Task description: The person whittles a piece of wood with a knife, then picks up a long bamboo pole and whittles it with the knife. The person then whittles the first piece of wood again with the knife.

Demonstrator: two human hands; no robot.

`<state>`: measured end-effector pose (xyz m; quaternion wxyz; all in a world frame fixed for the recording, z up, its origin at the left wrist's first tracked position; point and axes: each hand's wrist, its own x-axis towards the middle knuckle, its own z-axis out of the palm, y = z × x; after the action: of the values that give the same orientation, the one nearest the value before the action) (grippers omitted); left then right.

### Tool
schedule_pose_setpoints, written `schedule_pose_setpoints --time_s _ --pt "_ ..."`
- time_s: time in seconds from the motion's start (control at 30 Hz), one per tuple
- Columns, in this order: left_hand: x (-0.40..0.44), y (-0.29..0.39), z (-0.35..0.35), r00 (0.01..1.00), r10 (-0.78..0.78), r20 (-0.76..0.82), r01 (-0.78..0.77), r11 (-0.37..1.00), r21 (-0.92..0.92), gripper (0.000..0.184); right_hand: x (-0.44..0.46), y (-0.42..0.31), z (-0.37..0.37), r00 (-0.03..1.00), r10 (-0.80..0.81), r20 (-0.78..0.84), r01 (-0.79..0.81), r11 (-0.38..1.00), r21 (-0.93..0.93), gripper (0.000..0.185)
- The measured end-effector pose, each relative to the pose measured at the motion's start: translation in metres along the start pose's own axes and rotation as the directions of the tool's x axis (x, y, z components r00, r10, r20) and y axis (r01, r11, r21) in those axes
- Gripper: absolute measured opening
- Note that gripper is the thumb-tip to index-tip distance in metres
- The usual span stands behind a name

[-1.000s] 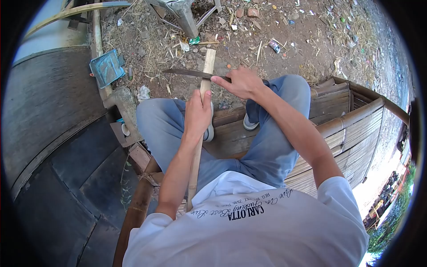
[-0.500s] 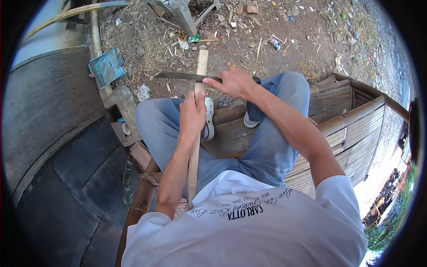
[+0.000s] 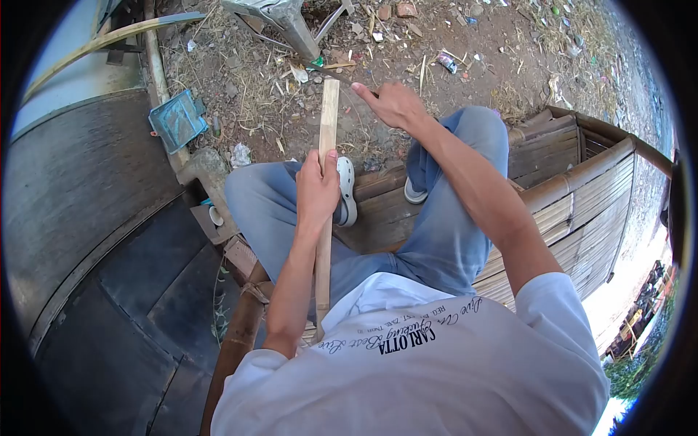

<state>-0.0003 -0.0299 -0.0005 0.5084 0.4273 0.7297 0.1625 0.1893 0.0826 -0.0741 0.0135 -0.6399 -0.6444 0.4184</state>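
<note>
1. On my feed, the left hand (image 3: 318, 190) wraps around the bamboo strip (image 3: 329, 120), mid-frame.
2. The right hand (image 3: 396, 105) grips the knife (image 3: 340, 75), upper centre, beside the strip's tip.
3. I'd angle it shallowly, stroking away from the left hand.

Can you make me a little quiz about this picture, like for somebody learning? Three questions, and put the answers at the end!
1. Pick one: what is in the person's right hand?
A) a hammer
B) a knife
C) a spoon

2. True or false: the person's shirt is white.

3. Which hand is wrapped around the long, pale strip?

Key:
1. B
2. True
3. The left hand
</note>
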Motion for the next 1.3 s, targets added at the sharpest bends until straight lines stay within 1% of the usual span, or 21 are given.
schedule_pose_setpoints --time_s 0.07,0.13,0.17,0.23,0.27,0.33,0.37,0.43,0.47,0.53,0.57,0.63,0.73,0.87,0.93,0.97,1.03,1.07,1.13,1.27,1.3 --pt "0.007 0.002 0.0 0.999 -0.013 -0.045 0.011 0.998 -0.058 0.033 0.003 0.001 -0.006 0.999 0.023 -0.036 -0.023 1.0 0.014 0.095" --pt "0.01 -0.007 0.002 0.999 0.019 -0.042 -0.018 1.0 0.015 0.034 -0.002 -0.005 -0.021 0.985 0.162 0.051 -0.168 0.974 0.15 0.092" --pt "0.01 -0.009 0.003 0.999 0.014 -0.046 -0.014 1.0 0.005 0.034 -0.01 -0.01 -0.025 0.986 0.159 0.056 -0.165 0.976 0.14 0.092" --pt "0.014 -0.008 0.004 0.997 0.058 -0.056 -0.055 0.997 0.048 0.034 -0.034 -0.028 -0.031 0.987 -0.038 0.159 0.017 0.991 0.131 0.093" --pt "0.017 -0.012 0.006 0.997 0.058 -0.059 -0.055 0.998 0.044 0.034 -0.038 -0.029 -0.022 0.986 -0.04 0.16 0.019 0.992 0.127 0.093" --pt "0.02 -0.018 0.01 0.978 0.196 -0.074 -0.191 0.979 0.074 0.031 -0.041 -0.031 -0.002 0.963 -0.236 0.131 0.236 0.972 0.015 0.093" --pt "0.021 -0.021 0.012 0.978 0.194 -0.075 -0.189 0.979 0.073 0.031 -0.039 -0.029 0.002 0.962 -0.237 0.133 0.238 0.971 0.015 0.093" --pt "0.019 -0.018 0.011 0.97 0.226 -0.089 -0.219 0.972 0.08 0.031 -0.038 -0.034 0.0 0.96 -0.169 0.225 0.187 0.98 -0.063 0.092" --pt "0.019 -0.019 0.011 0.97 0.224 -0.09 -0.217 0.973 0.081 0.031 -0.037 -0.032 0.003 0.959 -0.17 0.227 0.188 0.98 -0.062 0.092" --pt "0.017 -0.018 0.009 0.973 0.221 -0.068 -0.209 0.966 0.156 0.03 -0.04 -0.031 0.008 0.966 -0.236 0.109 0.245 0.966 -0.08 0.092" --pt "0.016 -0.017 0.008 0.973 0.222 -0.064 -0.21 0.965 0.157 0.03 -0.038 -0.029 0.009 0.967 -0.233 0.107 0.242 0.967 -0.078 0.092" --pt "0.01 -0.004 0.004 0.995 0.094 -0.029 -0.091 0.993 0.072 0.03 -0.036 -0.034 0.003 0.952 -0.225 0.209 0.248 0.964 -0.091 0.091" --pt "0.012 -0.008 0.004 0.991 0.121 -0.054 -0.116 0.99 0.085 0.029 -0.031 -0.029 0.014 0.945 -0.287 0.159 0.307 0.943 -0.124 0.085" --pt "0.01 -0.007 0.006 0.996 0.082 -0.04 -0.076 0.99 0.119 0.029 -0.011 -0.019 0.016 0.956 -0.286 0.066 0.291 0.953 -0.08 0.087" --pt "-0.004 -0.008 0.013 0.998 0.051 0.034 -0.054 0.995 0.082 0.029 0.004 -0.011 -0.009 0.99 0.029 0.138 -0.024 0.999 -0.036 0.09" --pt "-0.004 -0.01 0.01 0.998 0.049 0.041 -0.053 0.994 0.091 0.029 0.007 -0.005 -0.005 0.99 0.034 0.138 -0.031 0.999 -0.027 0.09" --pt "0.002 -0.009 0.01 0.994 0.108 0.007 -0.108 0.988 0.114 0.03 0.013 0.001 -0.002 0.993 0.117 0.029 -0.119 0.991 0.067 0.093" --pt "0.005 -0.008 0.011 0.99 0.137 -0.017 -0.134 0.984 0.118 0.031 0.015 0.006 -0.004 0.994 0.108 0.028 -0.11 0.993 0.052 0.093" --pt "0.006 -0.008 0.009 0.994 0.112 -0.016 -0.11 0.991 0.08 0.031 0.003 0.002 -0.016 0.989 0.146 0.019 -0.147 0.958 0.246 0.094" --pt "0.009 -0.014 0.01 0.996 0.09 -0.023 -0.089 0.995 0.053 0.03 -0.023 -0.018 -0.029 0.99 0.066 0.126 -0.094 0.967 0.238 0.092" --pt "0.009 -0.011 0.009 0.996 0.089 -0.026 -0.088 0.995 0.052 0.03 -0.036 -0.028 -0.03 0.988 -0.031 0.154 0.013 0.993 0.117 0.091"
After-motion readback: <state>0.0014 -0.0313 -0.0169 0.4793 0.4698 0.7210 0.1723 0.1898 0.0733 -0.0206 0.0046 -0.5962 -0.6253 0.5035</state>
